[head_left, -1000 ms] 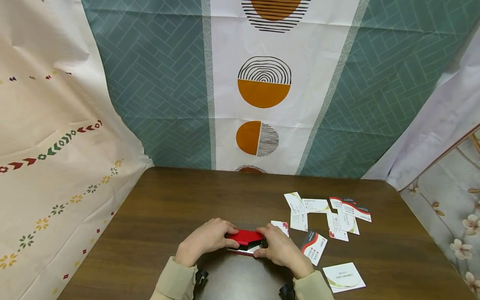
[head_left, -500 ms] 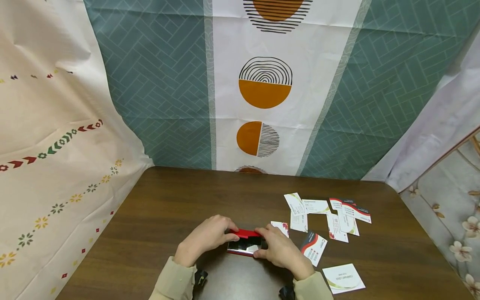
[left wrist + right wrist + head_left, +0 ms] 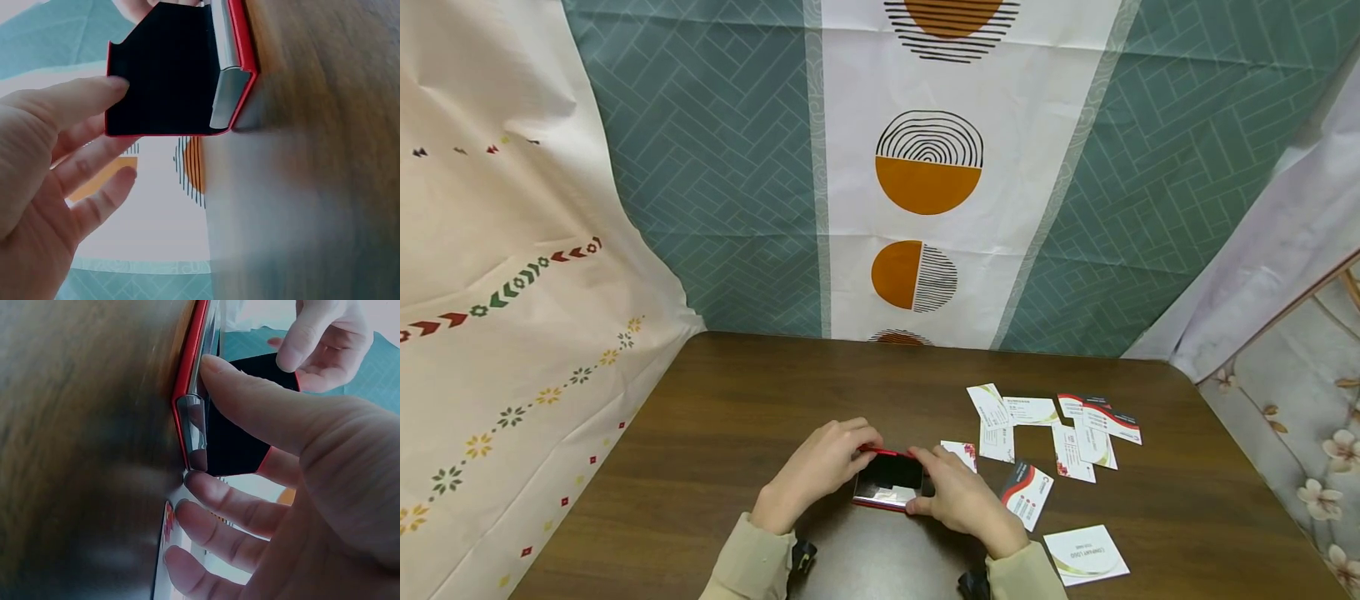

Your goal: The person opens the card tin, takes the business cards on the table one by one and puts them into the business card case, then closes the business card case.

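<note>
A red business card case (image 3: 887,479) lies on the table with its flap raised, showing a black lining and a shiny metal tray. My left hand (image 3: 820,462) pinches the flap between thumb and fingers; in the left wrist view the thumb is on the black lining (image 3: 165,81). My right hand (image 3: 958,496) grips the case's right end. The right wrist view shows its thumb (image 3: 250,397) on the metal tray's edge and the other fingers along the end. Whether a card lies inside the tray is unclear.
Just right of the case lies a card with red flowers (image 3: 962,454). Further right are a red-and-black card (image 3: 1028,497), a "company logo" card (image 3: 1086,554) and several overlapping business cards (image 3: 1086,429). Patterned cloth (image 3: 752,208) hangs behind the wooden table (image 3: 737,408).
The case's red flap has swung up and back from over the tray, lifted by my left hand, which has moved slightly up. My right hand stays at the case's right end.
</note>
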Available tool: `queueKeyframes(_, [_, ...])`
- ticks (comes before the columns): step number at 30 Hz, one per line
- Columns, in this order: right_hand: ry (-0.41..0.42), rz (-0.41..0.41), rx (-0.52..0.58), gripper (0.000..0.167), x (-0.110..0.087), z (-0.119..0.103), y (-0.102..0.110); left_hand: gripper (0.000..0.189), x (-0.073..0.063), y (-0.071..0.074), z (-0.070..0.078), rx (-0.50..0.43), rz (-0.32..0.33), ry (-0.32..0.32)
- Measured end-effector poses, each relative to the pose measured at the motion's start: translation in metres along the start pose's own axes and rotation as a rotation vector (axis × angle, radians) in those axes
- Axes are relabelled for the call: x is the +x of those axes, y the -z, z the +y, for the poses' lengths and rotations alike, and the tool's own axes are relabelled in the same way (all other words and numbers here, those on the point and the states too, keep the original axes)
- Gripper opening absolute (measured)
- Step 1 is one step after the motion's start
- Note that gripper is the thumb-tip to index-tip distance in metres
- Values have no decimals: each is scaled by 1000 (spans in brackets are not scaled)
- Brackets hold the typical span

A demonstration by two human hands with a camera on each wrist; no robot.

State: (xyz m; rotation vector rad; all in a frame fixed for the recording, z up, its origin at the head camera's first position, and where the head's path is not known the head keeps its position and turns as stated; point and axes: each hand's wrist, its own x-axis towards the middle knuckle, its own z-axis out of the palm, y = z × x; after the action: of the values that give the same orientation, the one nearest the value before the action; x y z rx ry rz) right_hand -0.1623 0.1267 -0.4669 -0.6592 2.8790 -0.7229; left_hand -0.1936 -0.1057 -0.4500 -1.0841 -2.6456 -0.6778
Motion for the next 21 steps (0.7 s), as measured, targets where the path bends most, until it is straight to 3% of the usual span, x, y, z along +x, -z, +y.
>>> queueKeyframes(11, [-24,14,39,82,0,2,0,13,0,-1,-1,108,92,-6])
queueKeyframes(21, [-35,10,56,93,1,2,0,22,0,-2,-3,130,62,17])
